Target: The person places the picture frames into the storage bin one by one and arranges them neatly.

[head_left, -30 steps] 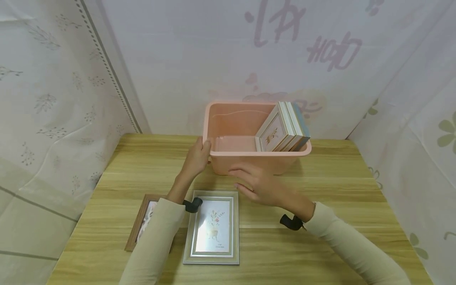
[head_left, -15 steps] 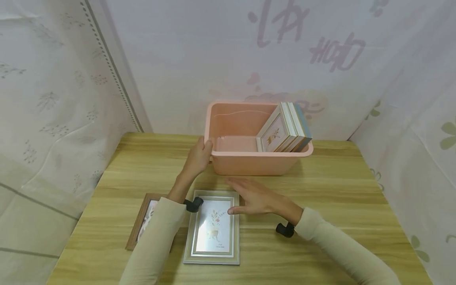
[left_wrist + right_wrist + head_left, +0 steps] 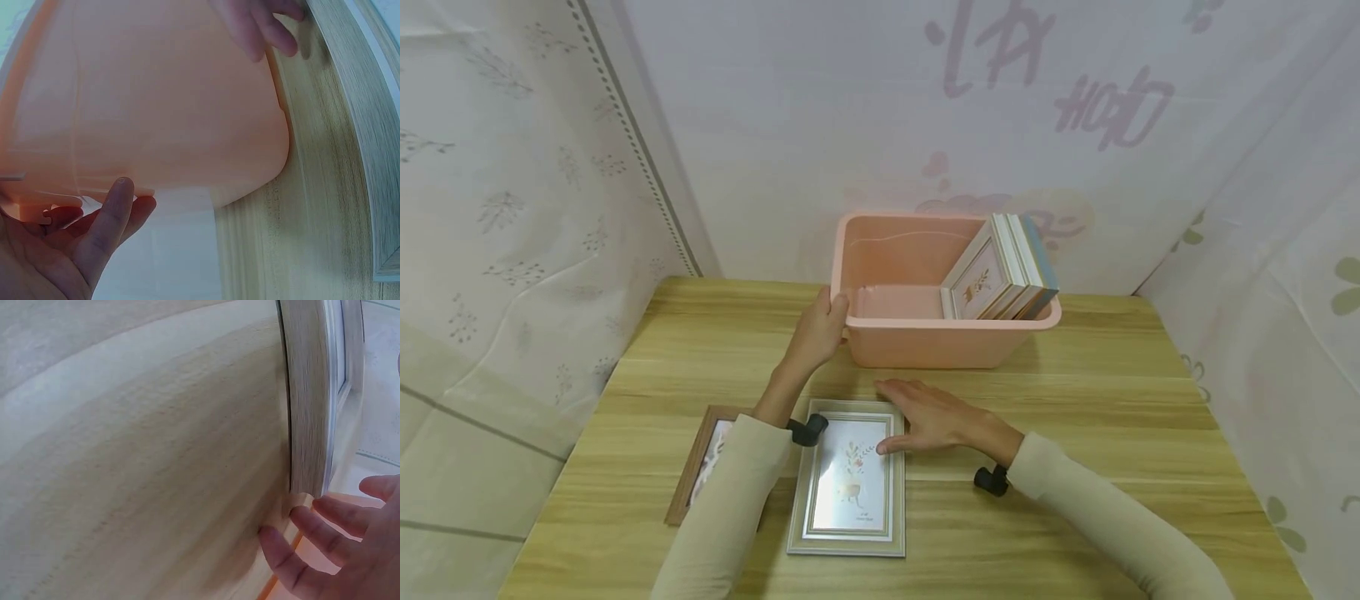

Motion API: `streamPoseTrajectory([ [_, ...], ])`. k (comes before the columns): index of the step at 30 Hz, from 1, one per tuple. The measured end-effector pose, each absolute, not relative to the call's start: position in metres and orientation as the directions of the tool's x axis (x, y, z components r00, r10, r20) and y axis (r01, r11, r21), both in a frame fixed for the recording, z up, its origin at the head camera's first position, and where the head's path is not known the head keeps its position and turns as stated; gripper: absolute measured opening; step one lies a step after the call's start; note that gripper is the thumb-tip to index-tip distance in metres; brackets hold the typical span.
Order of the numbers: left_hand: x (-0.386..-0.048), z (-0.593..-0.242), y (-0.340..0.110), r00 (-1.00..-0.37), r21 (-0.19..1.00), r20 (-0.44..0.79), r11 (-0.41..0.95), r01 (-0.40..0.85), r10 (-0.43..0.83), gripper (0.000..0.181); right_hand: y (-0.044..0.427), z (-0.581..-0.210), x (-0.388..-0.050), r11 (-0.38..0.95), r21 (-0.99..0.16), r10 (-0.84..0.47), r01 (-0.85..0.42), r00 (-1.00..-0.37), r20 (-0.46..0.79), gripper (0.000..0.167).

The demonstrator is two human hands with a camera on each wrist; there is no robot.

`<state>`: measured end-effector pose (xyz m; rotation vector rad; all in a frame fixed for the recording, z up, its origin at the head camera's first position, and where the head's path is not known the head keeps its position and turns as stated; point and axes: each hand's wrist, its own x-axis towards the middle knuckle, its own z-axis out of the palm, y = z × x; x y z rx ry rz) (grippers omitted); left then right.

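Note:
My left hand (image 3: pixel 817 333) grips the left end of the pink bin (image 3: pixel 925 343); in the left wrist view its fingers (image 3: pixel 111 215) curl at the rim. The silver-and-cream picture frame (image 3: pixel 847 546) lies face up on the table, in front of the bin. Over its upper right corner reaches my right hand (image 3: pixel 936 417), thumb spread from the other fingers. In the right wrist view, the fingers (image 3: pixel 325 534) are by the picture frame's corner (image 3: pixel 306 425); whether they touch it I cannot tell.
Several picture frames (image 3: pixel 1000 267) lean together at the right end inside the bin. A brown picture frame (image 3: pixel 688 475) lies on the wooden table (image 3: pixel 1075 517) at the left, partly under my left sleeve. Patterned cloth (image 3: pixel 775 125) hangs behind and at both sides.
My right hand has come down from the front of the bin to the upper right corner of the silver-and-cream picture frame, its thumb now spread. The left hand keeps its hold on the bin.

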<state>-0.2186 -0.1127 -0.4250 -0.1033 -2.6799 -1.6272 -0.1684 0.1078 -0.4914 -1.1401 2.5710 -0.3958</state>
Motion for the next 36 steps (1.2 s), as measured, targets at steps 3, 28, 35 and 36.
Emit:
streamPoseTrajectory([
  [3, -0.218, -0.425, -0.113, -0.998, 0.887, 0.039, 0.459, 0.060, 0.054, 0.046, 0.104, -0.492, -0.169, 0.659, -0.363, -0.743, -0.659, -0.646, -0.176, 0.104],
  [28, -0.219, -0.424, -0.113, -0.998, 0.896, 0.044, 0.440, 0.062, 0.052, 0.045, 0.085, -0.506, -0.173, 0.690, -0.255, -0.712, -0.677, -0.698, -0.072, 0.042],
  [35, -0.220, -0.425, -0.113, -0.997, 0.888, 0.043, 0.455, 0.065, 0.058, 0.046, 0.088, -0.505, -0.174, 0.671, -0.219, -0.733, -0.709, -0.679, -0.046, 0.038],
  [36, -0.220, -0.425, -0.113, -0.997, 0.888, 0.044, 0.456, 0.066, 0.059, 0.047, 0.088, -0.504, -0.174, 0.669, -0.233, -0.733, -0.706, -0.679, -0.045, 0.036],
])
